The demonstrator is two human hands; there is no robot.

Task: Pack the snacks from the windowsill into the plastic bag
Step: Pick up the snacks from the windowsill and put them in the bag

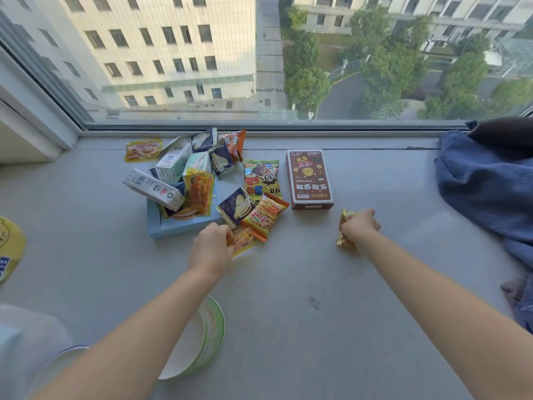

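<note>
grey windowsill (288,284), snack packets (261,177), brown box (308,179)

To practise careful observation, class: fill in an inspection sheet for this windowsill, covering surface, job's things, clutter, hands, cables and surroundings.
Surface: grey windowsill, one dark smudge.
Job's things: snack packets and cartons heaped on a blue tray; brown box to its right; plastic bag not clearly seen.
Clutter: blue cloth at right; green-rimmed tub at near edge.
Hands: left hand pinches an orange packet; right hand grips a yellow packet.
Cables: nothing seen.
Surroundings: window, buildings and trees below.
</note>
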